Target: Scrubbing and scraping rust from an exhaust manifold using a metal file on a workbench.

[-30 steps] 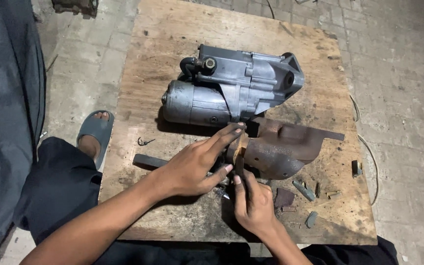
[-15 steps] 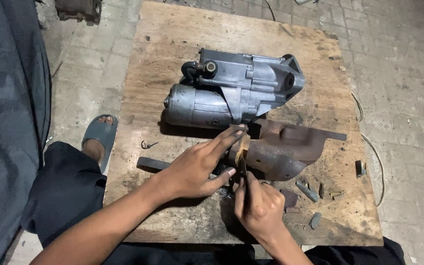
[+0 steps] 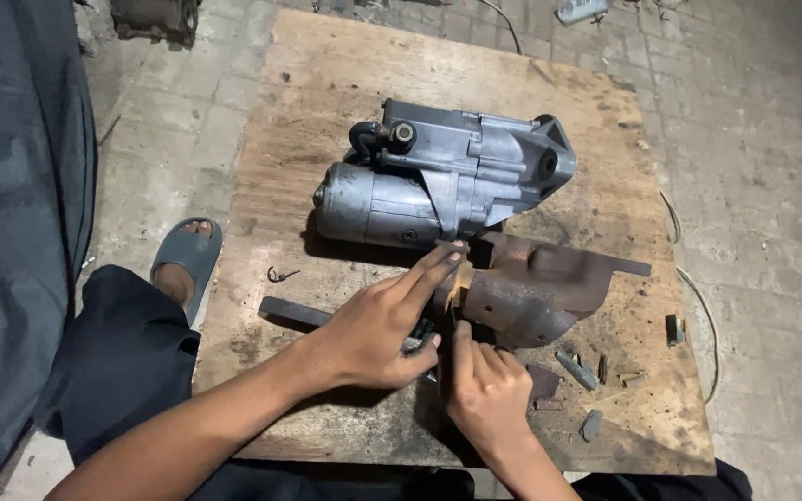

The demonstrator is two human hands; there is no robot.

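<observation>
Head cam, looking down on a worn wooden board (image 3: 327, 102) lying on a paved floor. Left hand (image 3: 378, 325) sits near frame centre, index and middle fingers stretched toward 1 o'clock, tips resting on the near end of a rusty brown metal housing (image 3: 536, 292); its other fingers curl over something dark underneath, can't tell what. Right hand (image 3: 486, 394) is just at 5 o'clock of the left, thumb up, pinching a thin dark tool (image 3: 450, 311) that stands nearly upright against the housing's left end. So: left is pressing flat, mostly open-fingered, and right is closed on the tool. The housing lies centre-right on the board, its flat tail running out to 3 o'clock. Directly at 12 o'clock of it, touching or very nearly, lies a grey starter motor (image 3: 447, 181), cylinder end toward 9 o'clock. A flat dark bar (image 3: 291, 312) sticks out from under the left hand toward 9 o'clock. Small metal bits (image 3: 596, 376) lie scattered at 4 o'clock of the housing. My sandalled foot (image 3: 187, 260) is off the board's left edge.
</observation>
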